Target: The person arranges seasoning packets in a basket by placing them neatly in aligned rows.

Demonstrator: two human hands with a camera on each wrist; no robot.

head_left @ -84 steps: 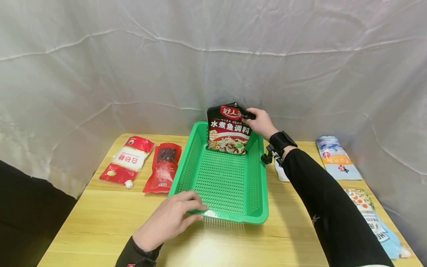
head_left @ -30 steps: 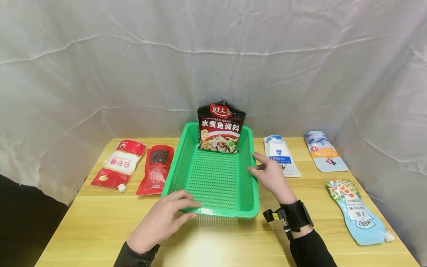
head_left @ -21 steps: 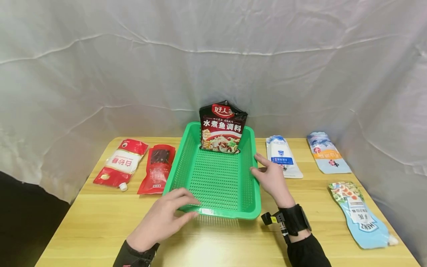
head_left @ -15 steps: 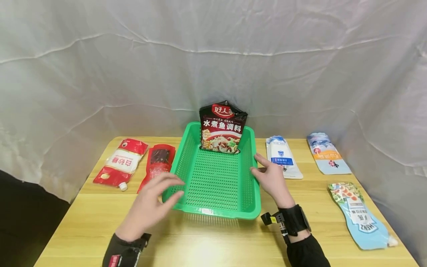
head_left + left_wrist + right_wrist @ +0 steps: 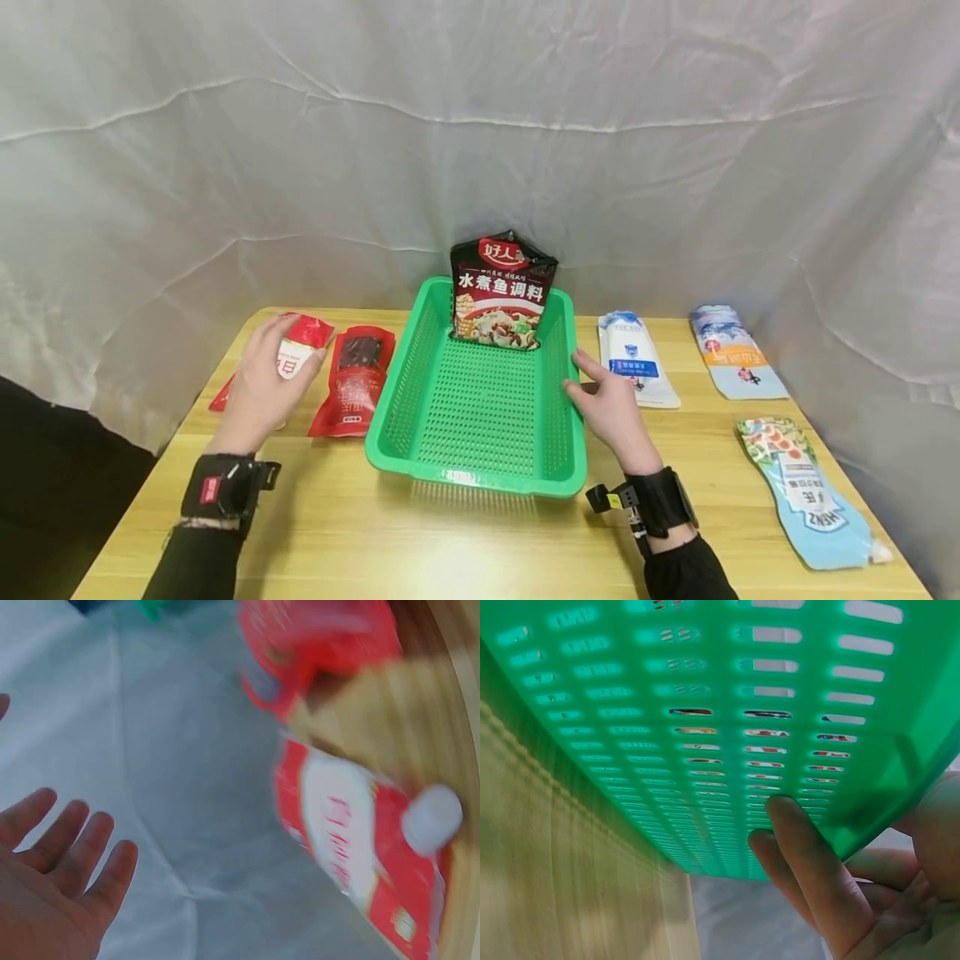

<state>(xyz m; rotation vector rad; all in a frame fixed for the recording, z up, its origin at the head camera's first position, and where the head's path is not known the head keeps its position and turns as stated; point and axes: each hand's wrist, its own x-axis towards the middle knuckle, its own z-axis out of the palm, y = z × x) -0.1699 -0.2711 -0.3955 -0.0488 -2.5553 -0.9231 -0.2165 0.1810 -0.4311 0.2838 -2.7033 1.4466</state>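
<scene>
My left hand [image 5: 261, 385] is above a red and white sugar pouch [image 5: 306, 340], covering part of it in the head view. Its fingers [image 5: 94, 844] are spread and relaxed with nothing in them, and the left wrist view shows the pouch's white cap [image 5: 433, 820]. My right hand [image 5: 611, 410] grips the right rim of a green perforated plastic basket [image 5: 382, 458], thumb at the rim and fingers [image 5: 799, 840] against the outer wall. Inside the basket, a black and red fish seasoning packet [image 5: 501, 296] stands upright, leaning on the far end.
A red packet with a dark window [image 5: 356, 383] lies between pouch and basket. Right of the basket are a white and blue packet [image 5: 636, 358], a blue and orange packet [image 5: 738, 354] and a light blue spouted pouch [image 5: 813, 500]. A grey curtain [image 5: 480, 150] hangs behind the wooden table [image 5: 465, 550].
The right hand let go of the seasoning packet in the basket and moved to the right rim. The left hand left the near rim and moved left over the sugar pouch.
</scene>
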